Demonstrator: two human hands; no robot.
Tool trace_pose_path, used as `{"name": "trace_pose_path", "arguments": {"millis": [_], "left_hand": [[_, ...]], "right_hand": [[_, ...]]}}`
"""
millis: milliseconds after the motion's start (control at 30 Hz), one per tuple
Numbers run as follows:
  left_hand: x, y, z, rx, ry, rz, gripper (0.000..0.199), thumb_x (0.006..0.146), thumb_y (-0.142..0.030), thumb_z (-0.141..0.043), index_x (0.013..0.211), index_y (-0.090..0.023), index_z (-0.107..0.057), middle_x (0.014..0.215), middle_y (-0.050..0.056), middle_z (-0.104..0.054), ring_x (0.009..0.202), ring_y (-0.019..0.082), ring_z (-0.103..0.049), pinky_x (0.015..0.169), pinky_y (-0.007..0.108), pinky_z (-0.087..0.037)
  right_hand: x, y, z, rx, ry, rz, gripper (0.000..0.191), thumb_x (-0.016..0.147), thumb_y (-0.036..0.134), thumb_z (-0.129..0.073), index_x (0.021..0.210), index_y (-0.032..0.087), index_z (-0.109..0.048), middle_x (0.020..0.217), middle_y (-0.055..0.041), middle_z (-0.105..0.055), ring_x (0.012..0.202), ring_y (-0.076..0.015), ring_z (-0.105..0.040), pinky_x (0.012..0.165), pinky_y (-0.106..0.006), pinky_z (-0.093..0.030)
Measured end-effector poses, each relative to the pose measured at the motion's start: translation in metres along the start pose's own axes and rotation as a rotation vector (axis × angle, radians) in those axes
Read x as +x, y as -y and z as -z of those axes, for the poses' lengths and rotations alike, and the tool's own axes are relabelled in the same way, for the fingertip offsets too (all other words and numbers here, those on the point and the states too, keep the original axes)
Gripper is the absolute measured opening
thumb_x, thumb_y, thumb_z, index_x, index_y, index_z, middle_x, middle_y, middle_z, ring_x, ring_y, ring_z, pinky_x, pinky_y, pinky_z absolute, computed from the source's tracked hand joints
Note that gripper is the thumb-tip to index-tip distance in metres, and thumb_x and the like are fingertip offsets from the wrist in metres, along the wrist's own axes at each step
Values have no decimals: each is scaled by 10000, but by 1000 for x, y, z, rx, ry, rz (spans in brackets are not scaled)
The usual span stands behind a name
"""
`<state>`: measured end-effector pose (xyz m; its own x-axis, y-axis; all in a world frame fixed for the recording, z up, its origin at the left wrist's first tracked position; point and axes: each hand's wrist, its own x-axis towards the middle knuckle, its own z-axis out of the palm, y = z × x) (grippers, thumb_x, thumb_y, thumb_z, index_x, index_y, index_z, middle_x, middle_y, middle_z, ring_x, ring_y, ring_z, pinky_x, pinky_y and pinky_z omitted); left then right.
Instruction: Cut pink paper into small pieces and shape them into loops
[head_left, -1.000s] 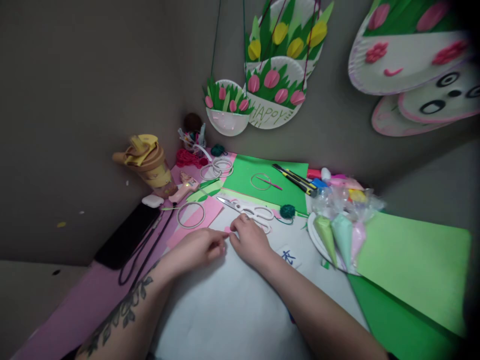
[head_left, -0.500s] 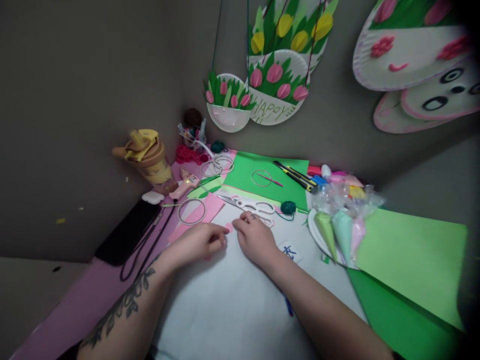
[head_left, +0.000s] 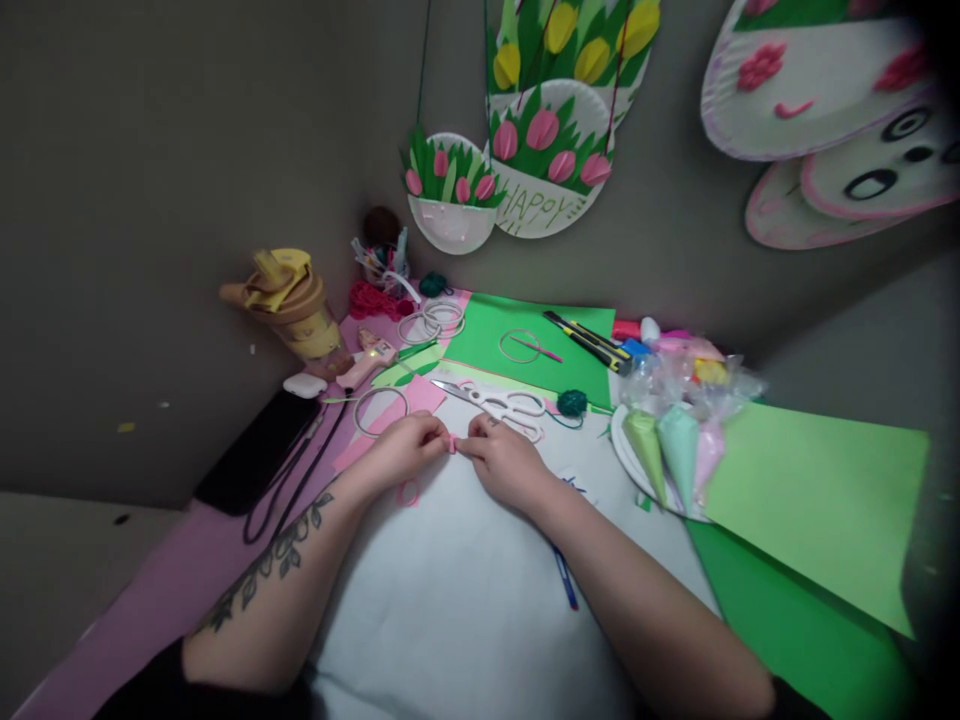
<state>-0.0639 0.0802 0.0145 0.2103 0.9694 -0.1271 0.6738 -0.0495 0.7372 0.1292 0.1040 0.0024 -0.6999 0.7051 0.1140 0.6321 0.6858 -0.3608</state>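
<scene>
A small pink paper piece point(head_left: 452, 444) is pinched between my two hands, just above the white work surface. My left hand point(head_left: 411, 446) closes thumb and fingers on its left side. From the right, the fingertips of my right hand point(head_left: 507, 462) press on the same piece, with the other fingers curled. Below my left hand lies a pink paper scrap point(head_left: 407, 492) with a ring-shaped outline. White-handled scissors point(head_left: 510, 404) rest just beyond my right hand. A pink paper sheet point(head_left: 386, 425) and a round hoop point(head_left: 381, 412) are beyond my left hand.
Left are a phone point(head_left: 255, 455), a cable, a pink glue gun point(head_left: 367, 360) and a lidded cup point(head_left: 304, 310). Green paper point(head_left: 487, 335) with utility knives point(head_left: 589, 342) lies at the back. Right, filled piping bags point(head_left: 679, 450) rest on a paper plate. Decorated plates point(head_left: 559, 190) hang on the wall.
My left hand has moved up and right to the small pink piece, uncovering the ring-shaped scrap. My right fingertips have shifted slightly toward it. The camera view has tilted slightly.
</scene>
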Motion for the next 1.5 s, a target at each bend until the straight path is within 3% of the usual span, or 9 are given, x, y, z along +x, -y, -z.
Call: {"name": "trace_pose_path", "arguments": {"millis": [233,833,1000,1167,1500], "left_hand": [[4,0,-4,163,-12,56,229,816,-319,-495,806,-174,-671,848,54,-654,760,180,-590,661,265,-413],[2,-9,-8,250,-61,148,237,813,-318,-471,807,-192,-671,867,53,-659,798,194,-601,681,288,-407],[3,-11,-8,255,-64,158,233,808,-298,-469,807,-191,-676,883,57,-670,799,190,-607,676,279,-407],[3,-12,-8,256,-64,167,232,803,-307,-480,798,-195,-682,874,54,-674,795,186,-607,670,274,-402],[4,-14,-8,268,-70,187,222,784,-300,-493,788,-194,-688,867,54,-683,780,185,-603,650,272,-398]], "right_hand": [[2,0,4,6,73,-13,297,962,241,-408,980,258,-704,982,-49,-595,791,-161,-527,597,-258,-319],[2,-1,3,61,38,11,293,863,118,-481,990,252,-709,1008,-42,-636,873,-179,-574,645,-255,-399],[1,-4,-1,107,-24,41,309,820,65,-489,958,219,-719,1025,-49,-670,929,-186,-591,743,-275,-459],[-2,-6,-6,111,-97,160,317,826,59,-482,997,183,-718,1053,-58,-715,941,-197,-583,849,-309,-478],[0,1,4,31,18,168,297,837,83,-505,1011,198,-717,1071,-80,-699,924,-219,-538,766,-318,-471]]}}
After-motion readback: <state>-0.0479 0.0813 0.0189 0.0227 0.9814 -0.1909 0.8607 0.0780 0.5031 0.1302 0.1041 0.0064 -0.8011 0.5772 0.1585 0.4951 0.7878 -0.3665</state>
